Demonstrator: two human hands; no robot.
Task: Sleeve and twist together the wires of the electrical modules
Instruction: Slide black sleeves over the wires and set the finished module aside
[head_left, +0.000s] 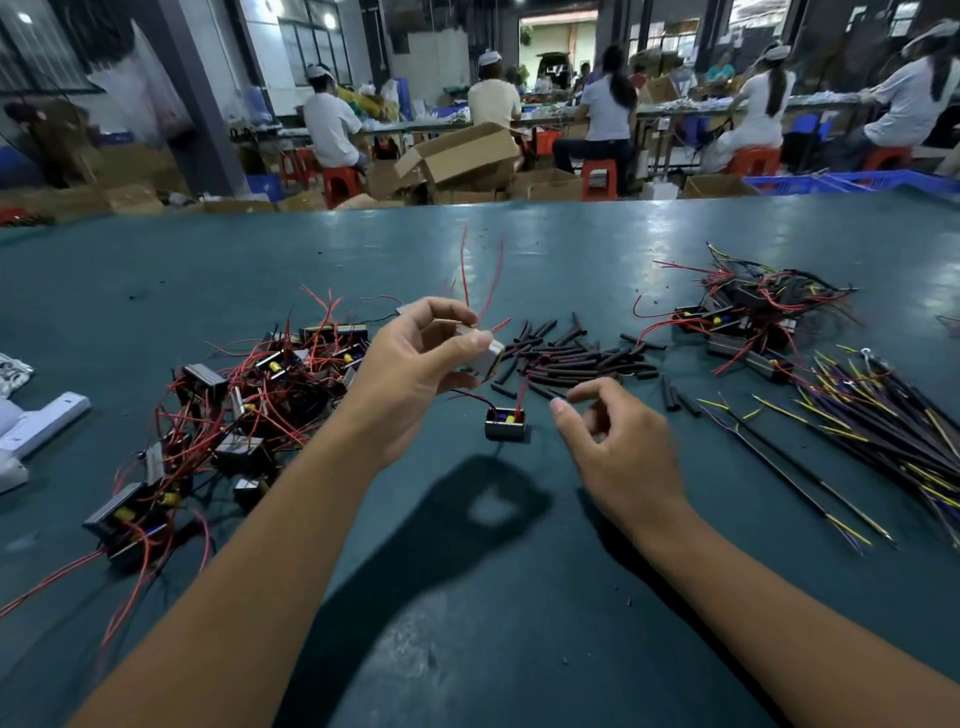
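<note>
Green desk (519, 597) carries all stock. Left, near to mid: large heap of modules (234, 415) with tangled red wires. Far right: second, smaller heap (753, 317), wires looking bundled; judged to be finished pieces, not certain. Right, near: sheaf of long wires (883, 431), black with yellow and purple ends. Centre, just beyond the hands: pile of short black sleeves (576, 356). White part (31, 431) at left edge, purpose unknown.

Single module (505, 423) sits on the desk between the hands, yellow component up, red and black leads rising from it.

Left hand (415, 364) is raised above the desk, thumb and fingers gripping a pale module (485, 353); its red leads (480, 280) stand up and away, far side. Right hand (618, 447) holds nothing, fingers loosely curled, thumb and forefinger apart, low over the desk near the sleeve pile.

Step in hand, as judged: start of a new piece. Module picked, no sleeve on its leads yet.

Next move calls for: right hand to pinch one sleeve from the pile, then thread it over a lead. Leads are thin and springy; left hand must steady the module so the tip meets the sleeve bore. Sleeves lie crossed and touching, so one must be singled out.
</note>
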